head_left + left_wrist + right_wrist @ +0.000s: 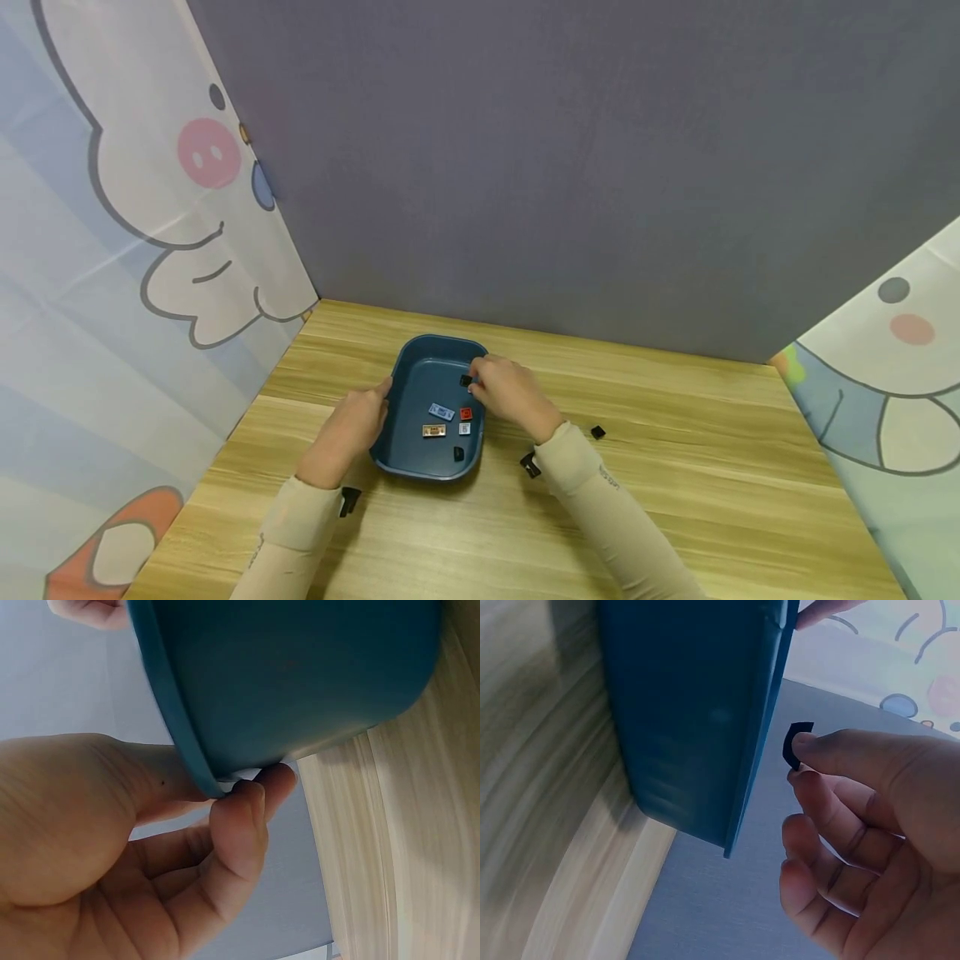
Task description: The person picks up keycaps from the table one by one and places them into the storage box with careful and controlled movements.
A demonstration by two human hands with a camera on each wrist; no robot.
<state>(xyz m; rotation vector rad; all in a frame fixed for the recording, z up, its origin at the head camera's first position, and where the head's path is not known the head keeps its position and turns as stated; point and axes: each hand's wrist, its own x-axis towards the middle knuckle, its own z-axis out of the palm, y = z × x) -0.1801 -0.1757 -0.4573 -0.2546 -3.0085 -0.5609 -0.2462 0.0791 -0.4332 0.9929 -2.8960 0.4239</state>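
My left hand [347, 435] grips the left rim of a blue tray [407, 408], thumb above and fingertips under the edge in the left wrist view. My right hand [517, 396] is over the tray's far right side. Between its thumb and index finger it pinches a small black curved piece [796, 744], held above the rim; the other fingers are loosely bent. Inside the tray lie a light-blue tile [442, 412], a red square piece [466, 413], a white square piece [465, 429], a tan tile [434, 431] and another black piece [459, 454].
Another small black piece [597, 432] lies on the wooden table [697, 467], right of my right forearm. A grey panel [562, 167] stands behind the table. Cartoon-printed curtains [135, 275] hang at both sides.
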